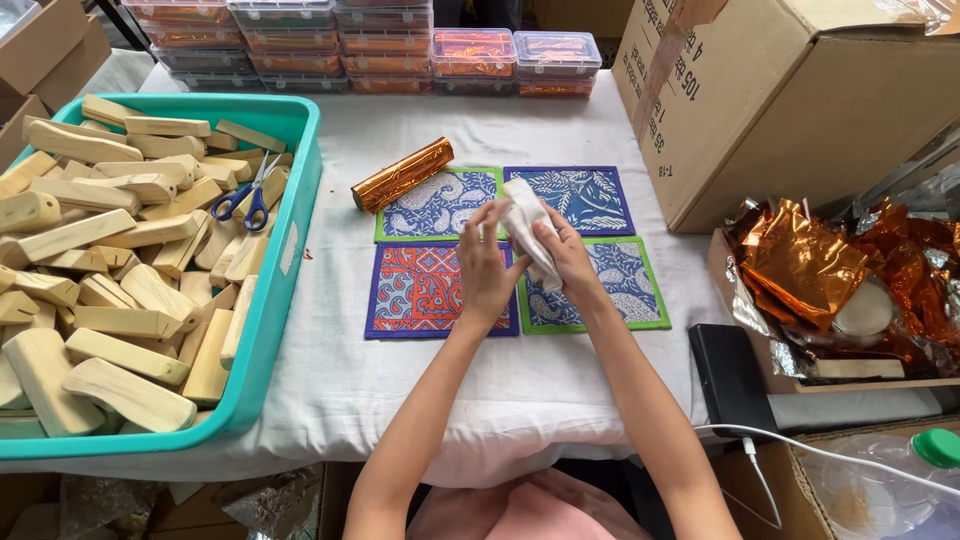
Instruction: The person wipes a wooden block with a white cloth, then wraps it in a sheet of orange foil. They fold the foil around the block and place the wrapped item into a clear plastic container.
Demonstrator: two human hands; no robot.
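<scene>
Both my hands meet over the middle of the table, above four patterned cloth mats. My right hand (562, 252) grips a small white cloth pouch (528, 225) held upright. My left hand (487, 270) touches the pouch's left side with its fingertips. Under the hands lie a red and blue mat (415, 292), a green-edged blue mat (440, 205), a purple-edged blue mat (580, 197) and a green-edged mat (625, 285). A wrapped copper-foil roll (402, 174) rests at the upper left of the mats.
A teal bin (285, 270) of pale wooden blocks with blue scissors (248, 195) fills the left. Stacked clear lidded boxes (340, 45) line the back. A large cardboard box (790, 100), a box of orange foil sheets (850, 280) and a black power bank (728, 378) stand right.
</scene>
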